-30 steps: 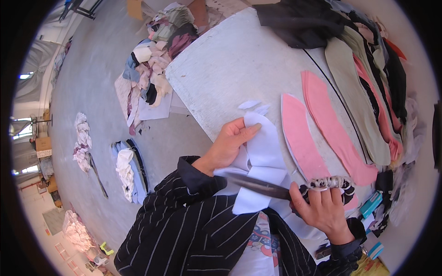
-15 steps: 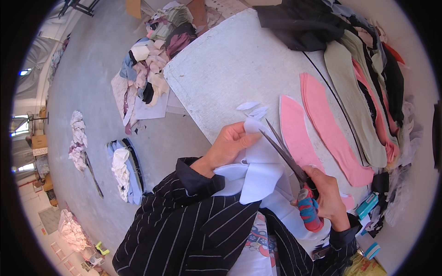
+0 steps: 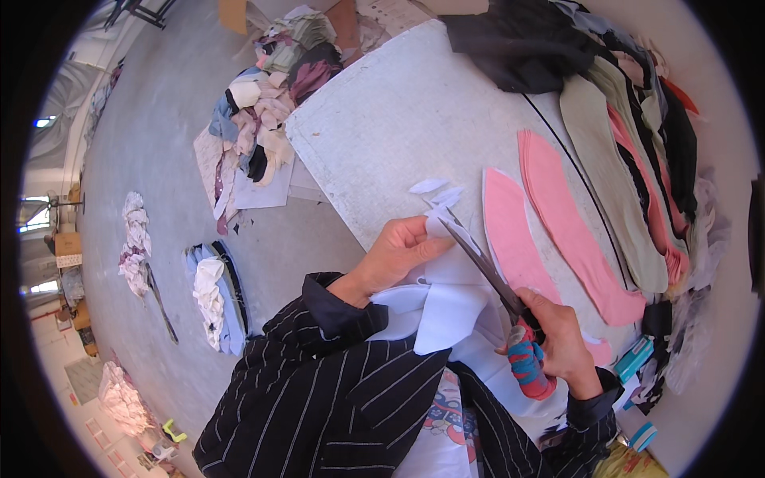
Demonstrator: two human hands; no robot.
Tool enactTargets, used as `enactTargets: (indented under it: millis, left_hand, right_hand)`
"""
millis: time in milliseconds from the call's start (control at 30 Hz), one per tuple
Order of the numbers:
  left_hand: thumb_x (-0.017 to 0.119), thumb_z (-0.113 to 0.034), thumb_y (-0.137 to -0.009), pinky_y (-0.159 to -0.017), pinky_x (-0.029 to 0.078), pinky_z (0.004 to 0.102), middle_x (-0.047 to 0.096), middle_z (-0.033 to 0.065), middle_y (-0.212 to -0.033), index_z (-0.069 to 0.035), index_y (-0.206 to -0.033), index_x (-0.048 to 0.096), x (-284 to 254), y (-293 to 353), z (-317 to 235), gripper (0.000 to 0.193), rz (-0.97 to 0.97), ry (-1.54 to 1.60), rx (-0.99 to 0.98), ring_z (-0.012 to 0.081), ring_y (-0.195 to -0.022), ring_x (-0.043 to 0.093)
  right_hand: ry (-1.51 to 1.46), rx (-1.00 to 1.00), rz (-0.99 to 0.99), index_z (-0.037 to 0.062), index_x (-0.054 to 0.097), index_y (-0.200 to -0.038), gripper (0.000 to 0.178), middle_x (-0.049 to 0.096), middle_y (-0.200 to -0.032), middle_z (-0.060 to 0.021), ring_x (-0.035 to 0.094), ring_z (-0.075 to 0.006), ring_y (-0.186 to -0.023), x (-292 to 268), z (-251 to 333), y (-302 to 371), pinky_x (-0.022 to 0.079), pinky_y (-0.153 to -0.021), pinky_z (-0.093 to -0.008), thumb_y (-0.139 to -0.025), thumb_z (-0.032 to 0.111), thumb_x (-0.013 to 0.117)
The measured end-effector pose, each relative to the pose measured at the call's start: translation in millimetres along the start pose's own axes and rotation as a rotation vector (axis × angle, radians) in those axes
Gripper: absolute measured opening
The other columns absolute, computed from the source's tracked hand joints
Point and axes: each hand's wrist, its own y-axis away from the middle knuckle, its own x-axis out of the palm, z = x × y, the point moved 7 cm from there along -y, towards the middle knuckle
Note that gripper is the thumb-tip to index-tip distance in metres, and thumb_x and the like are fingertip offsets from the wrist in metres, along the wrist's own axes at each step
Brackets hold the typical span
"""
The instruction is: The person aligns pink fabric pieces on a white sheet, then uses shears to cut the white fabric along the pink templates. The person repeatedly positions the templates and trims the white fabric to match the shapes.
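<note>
Between thumb and fingers, my left hand [image 3: 405, 248] pinches the upper end of a pale bluish-white fabric piece [image 3: 454, 307], whose folded layers hang over my lap. My right hand [image 3: 556, 331] grips a pair of large scissors [image 3: 488, 267] by handles wrapped in red and blue cloth. The scissor blades point up and left, at the fabric's top edge close to my left fingertips. A few small white offcuts [image 3: 430, 186] lie on the table just beyond. Right of the blades rest pink curved fabric pieces [image 3: 519, 227].
A pale table [image 3: 398, 103] spreads ahead, with a pink fabric stack [image 3: 570, 223], grey-green strips [image 3: 610, 175] and black cloth [image 3: 518, 44] on it. A turquoise box [image 3: 634, 360] stands near my right wrist. Scrap heaps [image 3: 255, 119] and a blue fabric bundle [image 3: 227, 299] lie on the floor at left.
The scissors have moved up and left, and their blades have come closer together at the fabric's top edge. My left hand keeps its pinch, nearly still.
</note>
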Motion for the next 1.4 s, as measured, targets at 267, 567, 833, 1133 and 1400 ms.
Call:
enactTargets:
  millis: [267,567,833,1133,1400]
  left_hand:
    - [0.063,-0.01,-0.095,-0.079,0.053,0.0253,0.069,0.0047,-0.099,0.002,-0.114,0.065,0.6,1.9,-4.7,0.023,-0.043,-0.063,-0.036,0.0088,-0.087,0.064]
    - [0.061,-0.01,-0.096,-0.069,0.048,0.019,0.068,-0.0001,-0.094,0.002,-0.111,0.065,7.3,5.6,-17.2,0.019,-0.013,-0.223,0.044,0.0029,-0.08,0.06]
    - [0.063,-0.012,-0.096,-0.053,0.033,0.0173,0.059,-0.0066,-0.076,-0.001,-0.101,0.068,1.1,6.0,-7.8,0.013,-0.004,-0.303,0.051,-0.002,-0.064,0.045]
    - [0.063,-0.012,-0.096,-0.058,0.039,0.017,0.061,-0.0048,-0.08,0.001,-0.102,0.067,0.6,7.8,-16.4,0.015,-0.038,-0.322,0.039,-0.0007,-0.07,0.05]
    - [0.062,-0.011,-0.096,-0.062,0.041,0.0167,0.063,-0.0043,-0.084,0.002,-0.105,0.067,-8.4,10.5,-9.0,0.016,-0.071,-0.32,0.023,-0.0005,-0.073,0.052]
  right_hand:
    - [0.054,-0.03,0.016,-0.0036,0.057,-0.121,0.067,0.063,-0.078,-0.0149,0.065,-0.0307,-0.067,3.9,-3.6,3.5,0.052,-0.063,-0.0335,-0.067,0.024,0.086]
    - [0.061,-0.023,0.039,-0.001,0.059,-0.119,0.066,0.063,-0.078,-0.0148,0.064,-0.0307,-0.067,-1.7,3.2,-1.0,0.051,-0.062,-0.0336,-0.066,0.028,0.086]
    - [0.082,-0.067,0.025,-0.0007,0.06,-0.117,0.066,0.063,-0.08,-0.0153,0.064,-0.0319,-0.068,-4.5,10.2,-9.4,0.051,-0.063,-0.0339,-0.065,0.029,0.087]
    - [0.076,-0.02,0.003,-0.0011,0.059,-0.118,0.066,0.065,-0.083,-0.0161,0.067,-0.0305,-0.069,3.4,4.2,-10.6,0.052,-0.065,-0.0331,-0.064,0.026,0.087]
    - [0.017,-0.019,0.06,-0.0048,0.054,-0.124,0.078,0.062,-0.076,-0.013,0.063,-0.0259,-0.066,8.7,4.4,-11.2,0.051,-0.069,-0.03,-0.061,0.025,0.089]
